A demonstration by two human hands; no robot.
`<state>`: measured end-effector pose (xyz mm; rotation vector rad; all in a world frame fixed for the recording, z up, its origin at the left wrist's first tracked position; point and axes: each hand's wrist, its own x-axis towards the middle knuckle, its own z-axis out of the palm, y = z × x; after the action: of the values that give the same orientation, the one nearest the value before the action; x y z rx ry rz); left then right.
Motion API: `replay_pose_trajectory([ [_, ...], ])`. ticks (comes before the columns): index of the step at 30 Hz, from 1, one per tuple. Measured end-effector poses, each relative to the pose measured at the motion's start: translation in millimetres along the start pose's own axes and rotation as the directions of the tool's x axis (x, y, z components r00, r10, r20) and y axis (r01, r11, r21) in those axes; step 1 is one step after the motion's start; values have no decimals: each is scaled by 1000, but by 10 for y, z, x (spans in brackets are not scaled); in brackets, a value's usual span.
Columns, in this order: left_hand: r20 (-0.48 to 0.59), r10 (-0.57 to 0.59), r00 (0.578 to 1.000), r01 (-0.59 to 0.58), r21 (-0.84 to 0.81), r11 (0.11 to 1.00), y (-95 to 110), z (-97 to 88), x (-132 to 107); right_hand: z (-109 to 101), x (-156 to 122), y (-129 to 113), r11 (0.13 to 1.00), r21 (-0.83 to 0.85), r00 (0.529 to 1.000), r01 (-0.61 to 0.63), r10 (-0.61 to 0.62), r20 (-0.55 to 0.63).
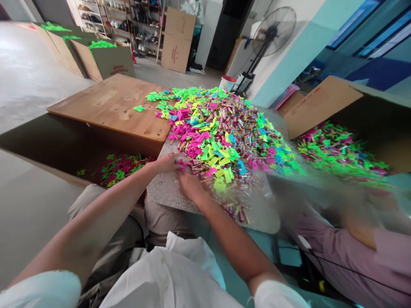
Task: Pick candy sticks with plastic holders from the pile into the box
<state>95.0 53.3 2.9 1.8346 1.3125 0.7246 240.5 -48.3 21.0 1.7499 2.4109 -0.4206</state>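
My left hand (167, 163) is at the near left edge of a speckled board (167, 192), its fingers closed at a small magenta plastic piece (183, 164). Close beside it, my right hand (190, 186) has its fingers curled in towards the same piece; what they grip is hidden. Just beyond both hands rises a large heap of small plastic pieces (221, 154) in green, yellow, magenta and blue. Many small tubes with red and yellow parts (239, 113) are mixed into it.
On the left, a wooden board (109, 102) lies partly over an open carton (41, 137) with coloured pieces inside. A co-worker's blurred arm (362, 214) is at the right, near another filled carton (324, 111). A fan (271, 34) and more cartons (109, 62) stand farther back.
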Motion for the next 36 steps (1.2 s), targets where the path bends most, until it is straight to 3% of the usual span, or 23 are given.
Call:
replay_pose_trajectory([
  [5,180,58,982,-65,35,997,-109,-45,27,-53,-136,64,999,25,999,43,-44,26],
  [8,161,31,987,-46,92,995,-119,-56,-50,-73,-119,101,1000,5,1000,16,-16,3],
  [10,72,-19,997,15,64,998,-117,-79,-140,-70,-80,143,1000,-12,1000,7,-7,-15],
  [13,-67,-159,985,143,-194,971,-121,-146,-315,-25,-23,225,999,51,994,11,-5,-108],
  [15,-42,-246,968,200,-462,864,-130,-192,-441,25,1,263,982,189,975,14,29,-220],
  [17,50,-275,960,235,-676,698,-138,-220,-560,75,11,264,916,399,954,44,81,-289],
  [19,100,-273,957,246,-783,572,-137,-230,-662,107,7,225,781,615,952,108,97,-291],
  [22,137,-266,954,258,-826,501,-97,-234,-780,103,-20,131,561,804,960,198,56,-275],
  [25,177,-265,948,290,-826,483,-17,-251,-860,60,-57,64,485,831,950,271,6,-313],
  [29,190,-287,939,307,-837,452,67,-273,-917,21,-95,51,517,797,937,311,-28,-347],
  [36,196,-347,917,326,-869,371,71,-240,-965,55,-98,45,683,665,907,302,9,-421],
])
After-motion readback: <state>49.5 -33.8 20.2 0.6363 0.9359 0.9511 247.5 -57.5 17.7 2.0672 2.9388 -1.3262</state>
